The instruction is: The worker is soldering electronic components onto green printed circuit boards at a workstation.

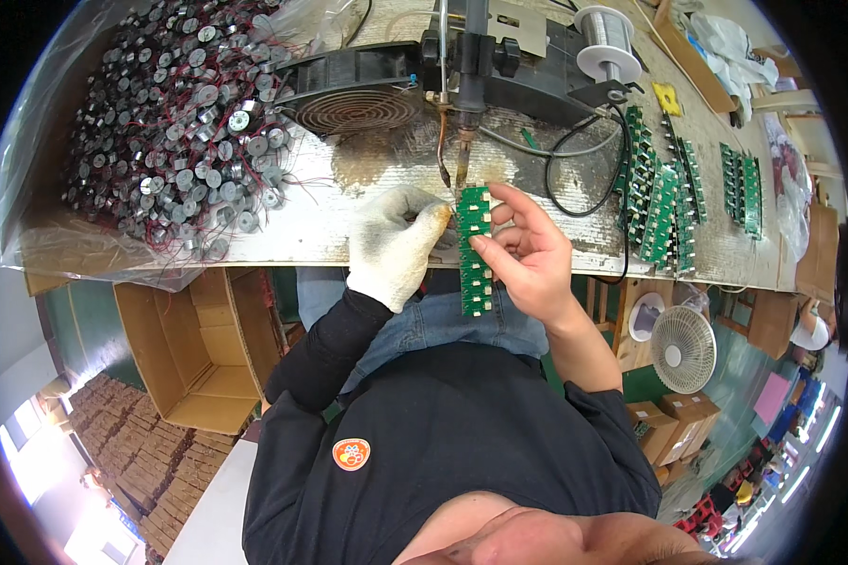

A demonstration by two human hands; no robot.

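Observation:
My right hand [530, 250], bare, pinches a long green circuit board strip [475, 247] with white parts along it. The strip stands lengthwise in front of me, its far end just under the tip of a mounted soldering iron [464, 155]. Beside the iron a thin copper-coloured solder feed tube [443, 141] points down to the same spot. My left hand [396, 240], in a white glove with stained fingertips, is closed close to the strip's left edge. Whatever its thumb and fingers pinch is hidden.
Left, a plastic-lined heap of small round motors [188, 122] with red wires. Behind the hands are a black fan unit [358, 108] and a solder spool [605, 42]. Right, several green board strips [660, 202] and a looped black cable [551, 179]. An open carton [203, 348] sits below the table edge.

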